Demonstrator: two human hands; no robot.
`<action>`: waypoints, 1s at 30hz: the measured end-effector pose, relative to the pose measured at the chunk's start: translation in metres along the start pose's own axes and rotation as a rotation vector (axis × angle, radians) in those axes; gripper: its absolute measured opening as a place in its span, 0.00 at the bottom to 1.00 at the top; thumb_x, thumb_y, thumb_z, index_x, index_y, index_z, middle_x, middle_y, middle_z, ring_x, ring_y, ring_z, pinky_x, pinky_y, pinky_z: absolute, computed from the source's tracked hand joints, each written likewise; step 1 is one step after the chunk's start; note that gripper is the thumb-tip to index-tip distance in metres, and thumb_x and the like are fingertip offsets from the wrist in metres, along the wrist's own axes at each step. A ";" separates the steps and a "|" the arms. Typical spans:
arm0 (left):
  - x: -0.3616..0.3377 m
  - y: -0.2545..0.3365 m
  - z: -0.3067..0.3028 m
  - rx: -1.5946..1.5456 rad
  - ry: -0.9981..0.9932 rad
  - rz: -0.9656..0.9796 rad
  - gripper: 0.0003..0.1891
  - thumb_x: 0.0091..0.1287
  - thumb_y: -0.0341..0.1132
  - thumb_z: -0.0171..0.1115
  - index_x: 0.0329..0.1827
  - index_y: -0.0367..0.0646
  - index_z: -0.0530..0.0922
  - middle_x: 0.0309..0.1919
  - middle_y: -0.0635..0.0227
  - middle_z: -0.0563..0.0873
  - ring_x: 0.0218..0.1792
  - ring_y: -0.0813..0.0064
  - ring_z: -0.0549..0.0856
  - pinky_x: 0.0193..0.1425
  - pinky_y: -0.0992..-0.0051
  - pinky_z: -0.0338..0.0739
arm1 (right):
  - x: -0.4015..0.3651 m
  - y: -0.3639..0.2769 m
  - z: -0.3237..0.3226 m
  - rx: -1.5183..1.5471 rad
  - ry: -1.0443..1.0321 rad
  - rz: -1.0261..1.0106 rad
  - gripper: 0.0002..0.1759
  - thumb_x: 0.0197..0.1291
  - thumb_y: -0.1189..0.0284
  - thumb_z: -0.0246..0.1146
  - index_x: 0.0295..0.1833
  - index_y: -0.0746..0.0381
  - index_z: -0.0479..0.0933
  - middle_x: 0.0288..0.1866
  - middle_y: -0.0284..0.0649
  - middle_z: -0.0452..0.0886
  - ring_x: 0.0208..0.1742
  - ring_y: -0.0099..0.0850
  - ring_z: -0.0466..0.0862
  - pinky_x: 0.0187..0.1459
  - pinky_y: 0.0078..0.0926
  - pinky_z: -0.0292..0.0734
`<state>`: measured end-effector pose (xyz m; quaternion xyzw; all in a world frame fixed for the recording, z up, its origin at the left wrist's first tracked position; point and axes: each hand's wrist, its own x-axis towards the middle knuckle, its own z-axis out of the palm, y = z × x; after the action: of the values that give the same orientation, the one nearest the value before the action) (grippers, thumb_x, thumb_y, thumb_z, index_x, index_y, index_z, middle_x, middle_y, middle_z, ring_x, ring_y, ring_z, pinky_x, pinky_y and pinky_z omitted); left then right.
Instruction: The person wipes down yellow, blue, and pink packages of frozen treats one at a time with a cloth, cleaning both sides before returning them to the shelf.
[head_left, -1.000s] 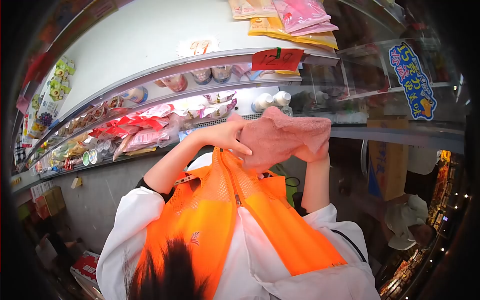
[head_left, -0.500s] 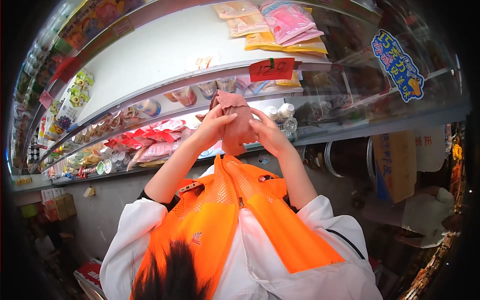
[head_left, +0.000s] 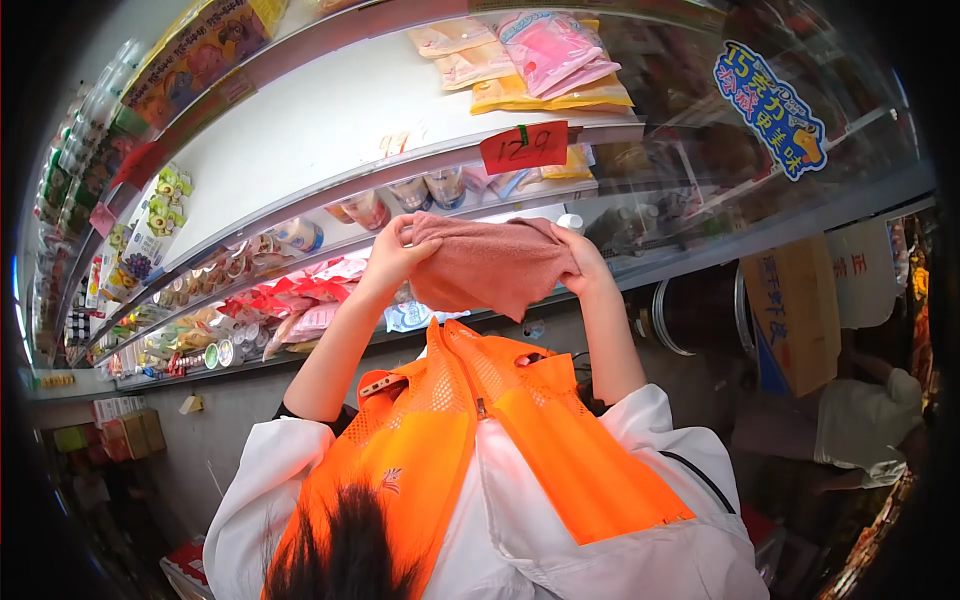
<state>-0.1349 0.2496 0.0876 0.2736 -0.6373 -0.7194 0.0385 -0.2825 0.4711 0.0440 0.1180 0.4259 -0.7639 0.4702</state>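
A dusty-pink cloth hangs stretched between my two hands, in front of the refrigerated shelves. My left hand pinches its left end, the thumb lying over the front. At the other end my right hand grips the upper corner, fingers partly behind the fabric. The lower edge droops to a point above my orange vest. Just beyond the cloth is the shelf edge with a red price tag reading 12.9.
Pink and yellow packets lie on the white upper shelf. Cups and red bags fill lower shelves. A cardboard box stands at right, with another person beyond it.
The cloth was bunched and folded between my close-set hands; now it is spread out wide. My hands have moved apart, left hand leftward and right hand rightward. The view has shifted slightly.
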 end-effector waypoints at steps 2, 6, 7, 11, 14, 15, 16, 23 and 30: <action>0.005 -0.010 -0.001 -0.051 0.069 0.033 0.26 0.54 0.26 0.63 0.55 0.34 0.62 0.47 0.58 0.78 0.45 0.74 0.79 0.46 0.77 0.75 | 0.013 0.004 -0.021 0.069 -0.018 -0.068 0.21 0.59 0.71 0.54 0.57 0.64 0.64 0.50 0.43 0.73 0.50 0.32 0.74 0.49 0.30 0.71; -0.001 -0.003 0.012 -0.175 0.100 0.063 0.35 0.53 0.23 0.62 0.63 0.39 0.52 0.45 0.57 0.76 0.41 0.73 0.79 0.40 0.78 0.76 | 0.006 0.018 -0.017 -0.302 -0.013 -0.357 0.37 0.46 0.70 0.67 0.62 0.63 0.59 0.60 0.49 0.60 0.55 0.38 0.70 0.52 0.32 0.68; -0.005 0.003 0.018 -0.173 0.101 0.068 0.37 0.53 0.22 0.62 0.64 0.41 0.51 0.45 0.57 0.76 0.40 0.73 0.79 0.39 0.79 0.76 | 0.004 0.024 -0.013 -0.476 -0.021 -0.443 0.38 0.44 0.69 0.68 0.61 0.62 0.60 0.62 0.50 0.58 0.56 0.39 0.69 0.53 0.34 0.67; -0.003 0.023 0.039 0.007 -0.093 0.303 0.35 0.51 0.18 0.60 0.63 0.43 0.57 0.41 0.61 0.75 0.37 0.78 0.79 0.34 0.84 0.74 | -0.011 0.040 0.010 -1.266 0.069 -0.690 0.18 0.40 0.69 0.69 0.42 0.56 0.80 0.64 0.55 0.57 0.68 0.43 0.54 0.62 0.37 0.55; 0.001 0.050 0.035 0.714 -0.054 0.637 0.17 0.49 0.25 0.64 0.44 0.40 0.75 0.36 0.61 0.75 0.34 0.70 0.79 0.37 0.79 0.74 | -0.018 0.029 0.014 -1.450 0.330 -0.711 0.09 0.40 0.68 0.67 0.32 0.55 0.81 0.63 0.45 0.62 0.67 0.45 0.54 0.62 0.43 0.50; 0.004 0.057 0.032 0.980 -0.055 0.757 0.13 0.49 0.26 0.65 0.39 0.39 0.78 0.35 0.60 0.75 0.33 0.68 0.79 0.38 0.77 0.74 | -0.023 0.019 0.011 -1.490 0.371 -0.780 0.08 0.39 0.68 0.67 0.30 0.55 0.82 0.62 0.43 0.64 0.66 0.45 0.54 0.62 0.46 0.50; 0.000 0.068 0.036 0.946 -0.023 0.674 0.07 0.49 0.30 0.65 0.29 0.37 0.78 0.32 0.60 0.75 0.33 0.62 0.78 0.40 0.73 0.73 | -0.028 0.010 0.006 -1.529 0.412 -0.846 0.07 0.39 0.69 0.67 0.29 0.55 0.82 0.61 0.41 0.66 0.66 0.45 0.54 0.61 0.50 0.50; 0.024 0.083 0.057 0.753 -0.282 0.445 0.11 0.59 0.36 0.58 0.35 0.35 0.73 0.29 0.63 0.78 0.34 0.76 0.76 0.41 0.78 0.70 | -0.048 -0.053 -0.029 -0.757 -0.549 -0.311 0.13 0.57 0.68 0.55 0.36 0.69 0.76 0.50 0.47 0.75 0.37 0.32 0.81 0.34 0.23 0.77; 0.057 0.096 0.130 0.335 -0.333 0.331 0.12 0.64 0.41 0.54 0.35 0.40 0.74 0.27 0.73 0.77 0.31 0.86 0.72 0.38 0.83 0.68 | -0.006 0.002 -0.038 0.316 -0.771 -0.227 0.21 0.59 0.72 0.55 0.55 0.69 0.63 0.49 0.45 0.74 0.44 0.26 0.78 0.40 0.21 0.77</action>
<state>-0.2690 0.3252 0.1629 0.0464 -0.7809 -0.6229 0.0045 -0.2864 0.5037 0.0229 -0.1531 0.1073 -0.8548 0.4841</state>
